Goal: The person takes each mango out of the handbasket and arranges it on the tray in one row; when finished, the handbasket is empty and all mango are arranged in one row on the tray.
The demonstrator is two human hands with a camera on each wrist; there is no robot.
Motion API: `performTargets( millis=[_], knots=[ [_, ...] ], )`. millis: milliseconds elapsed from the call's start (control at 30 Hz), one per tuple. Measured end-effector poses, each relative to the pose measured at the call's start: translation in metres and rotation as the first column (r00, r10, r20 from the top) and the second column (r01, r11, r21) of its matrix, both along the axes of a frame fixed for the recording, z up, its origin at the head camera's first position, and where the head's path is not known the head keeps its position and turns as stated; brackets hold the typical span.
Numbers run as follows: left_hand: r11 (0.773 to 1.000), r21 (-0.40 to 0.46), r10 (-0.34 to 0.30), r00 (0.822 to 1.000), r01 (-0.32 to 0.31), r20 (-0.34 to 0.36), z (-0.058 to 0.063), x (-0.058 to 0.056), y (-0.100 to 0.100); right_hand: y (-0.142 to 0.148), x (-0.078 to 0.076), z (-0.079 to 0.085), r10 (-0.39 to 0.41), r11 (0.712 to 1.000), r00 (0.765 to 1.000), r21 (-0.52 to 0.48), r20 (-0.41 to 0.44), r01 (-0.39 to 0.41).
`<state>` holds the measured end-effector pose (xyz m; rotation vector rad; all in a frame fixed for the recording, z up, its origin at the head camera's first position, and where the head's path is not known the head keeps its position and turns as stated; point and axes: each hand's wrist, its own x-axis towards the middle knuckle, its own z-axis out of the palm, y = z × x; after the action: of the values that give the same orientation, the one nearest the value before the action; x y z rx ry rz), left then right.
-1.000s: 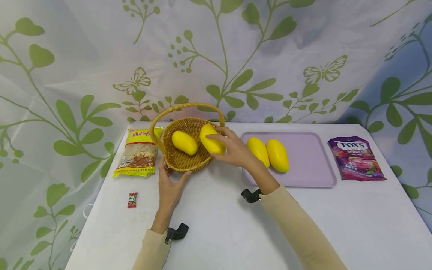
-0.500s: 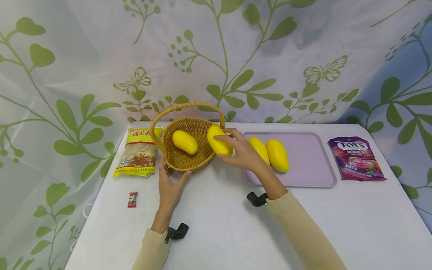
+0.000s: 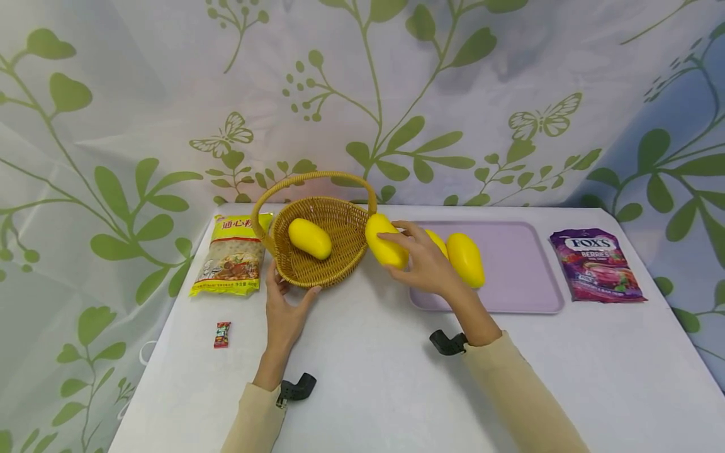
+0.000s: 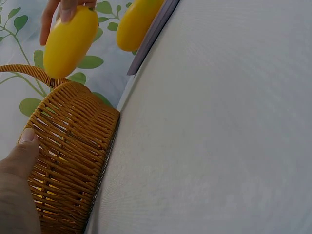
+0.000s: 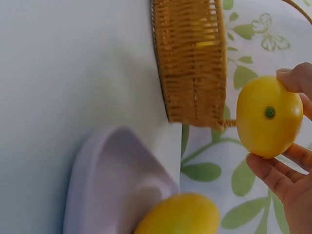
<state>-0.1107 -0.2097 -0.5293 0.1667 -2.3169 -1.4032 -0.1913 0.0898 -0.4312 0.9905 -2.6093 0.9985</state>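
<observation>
My left hand (image 3: 286, 321) holds the near left side of a brown wicker basket (image 3: 344, 248); its thumb lies at the basket's rim (image 4: 30, 134) in the left wrist view. One yellow mango (image 3: 309, 239) lies inside the basket. Between thumb and fingers, my right hand (image 3: 426, 261) grips another mango (image 3: 386, 242), just right of the basket. Raised above the table, this mango shows its green stem end (image 5: 269, 113) in the right wrist view. Two more mangoes (image 3: 466, 260) rest side by side on a lilac tray (image 3: 518, 270); my right hand partly hides the left one.
A yellow bag of pasta (image 3: 232, 258) lies left of the basket, with a small red wrapped candy (image 3: 222, 335) nearer the front. Right of the tray is a purple Fox's candy bag (image 3: 597, 265). The basket's tall handle (image 3: 317, 177) arches over it.
My right hand has carried the mango rightward, from over the basket to beyond its right rim, toward the tray. My left hand and the basket have stayed in place.
</observation>
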Motion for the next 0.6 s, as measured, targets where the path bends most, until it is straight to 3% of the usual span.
performTargets(
  millis=[333,600],
  knots=[
    [1.0,0.002,-0.006,1.0,0.006,-0.001,0.0,0.001,0.0,0.034,-0.004,-0.002,-0.06,0.997,0.998,-0.054,-0.003,0.06],
    [1.0,0.01,-0.008,1.0,0.008,-0.005,0.0,0.0,-0.001,0.07,-0.005,-0.006,-0.167,0.984,0.985,-0.049,0.044,0.169]
  ],
)
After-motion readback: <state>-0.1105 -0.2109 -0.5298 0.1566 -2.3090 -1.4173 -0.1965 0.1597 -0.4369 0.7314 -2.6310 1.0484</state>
